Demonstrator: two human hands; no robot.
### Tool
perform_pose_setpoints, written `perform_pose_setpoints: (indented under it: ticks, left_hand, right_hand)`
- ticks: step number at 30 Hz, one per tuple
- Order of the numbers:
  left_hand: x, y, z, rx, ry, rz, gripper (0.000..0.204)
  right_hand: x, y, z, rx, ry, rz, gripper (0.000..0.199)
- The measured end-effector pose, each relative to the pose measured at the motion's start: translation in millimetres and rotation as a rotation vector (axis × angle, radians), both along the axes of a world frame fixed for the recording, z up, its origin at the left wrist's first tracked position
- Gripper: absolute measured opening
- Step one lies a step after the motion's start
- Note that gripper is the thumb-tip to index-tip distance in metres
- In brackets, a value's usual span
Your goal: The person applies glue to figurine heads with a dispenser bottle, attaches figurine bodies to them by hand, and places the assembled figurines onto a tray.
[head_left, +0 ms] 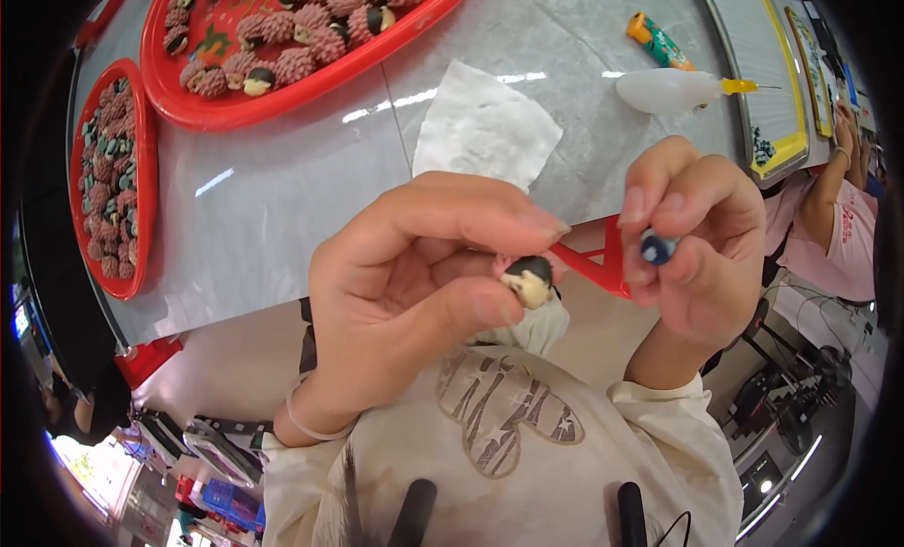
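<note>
My left hand (414, 283) pinches a small toy figure (529, 281) with a cream face and a dark cap between thumb and fingers, close to my chest. My right hand (702, 250) is closed on a small dark blue pen-like tip (656, 248), held just right of the figure and apart from it. Both hands hover above the near edge of the grey table (282, 199).
Two red trays (245, 114) (143, 170) on the left hold several pink spiky figures. A white paper towel (485, 123) lies mid-table. A white squeeze bottle with a yellow nozzle (673, 88) and an orange tube (659, 40) lie at the right. Another person (833, 236) sits far right.
</note>
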State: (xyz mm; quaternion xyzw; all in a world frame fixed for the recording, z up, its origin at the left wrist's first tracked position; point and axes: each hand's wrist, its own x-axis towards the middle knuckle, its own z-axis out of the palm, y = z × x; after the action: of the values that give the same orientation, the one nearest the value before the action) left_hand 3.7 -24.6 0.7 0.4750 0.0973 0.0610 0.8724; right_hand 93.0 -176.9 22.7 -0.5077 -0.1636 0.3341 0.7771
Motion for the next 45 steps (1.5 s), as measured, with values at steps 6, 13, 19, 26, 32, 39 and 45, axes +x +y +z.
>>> perform_pose_setpoints:
  ticks: [6, 13, 19, 26, 32, 39, 45]
  left_hand:
    - [-8.1, 6.6, -3.9, 0.056, -0.017, 0.017, 0.035]
    - [-12.5, 7.5, -8.2, 0.047, 0.024, 0.063, 0.033]
    - [-12.5, 15.2, -9.2, 0.266, -0.105, 0.072, 0.033]
    - [-3.8, 21.6, 9.3, -0.001, 0.141, 0.077, 0.043]
    - [-13.6, 102.2, 21.7, 0.645, -0.257, 0.493, 0.024]
    - [-32.4, 179.6, 55.8, 1.984, 0.365, 0.431, 0.018]
    - [19.0, 142.7, 46.2, 1.867, 0.115, 0.097, 0.017]
  right_hand:
    - [-10.2, 12.1, -2.4, -0.080, -0.332, 0.040, 0.024]
    - [-19.6, 22.9, -1.4, -0.174, -0.816, -0.063, 0.025]
    - [-23.2, 33.2, -4.7, -0.206, -1.000, -0.197, 0.033]
    - [-24.1, 51.6, -4.7, -0.346, -1.305, -0.263, 0.019]
    - [-14.9, 25.2, -11.9, -0.259, -1.481, -0.365, 0.039]
    - [-15.4, 15.9, -12.9, -0.481, -1.172, -0.449, 0.038]
    - [-10.0, 2.2, -13.7, -0.473, -1.070, -0.505, 0.025]
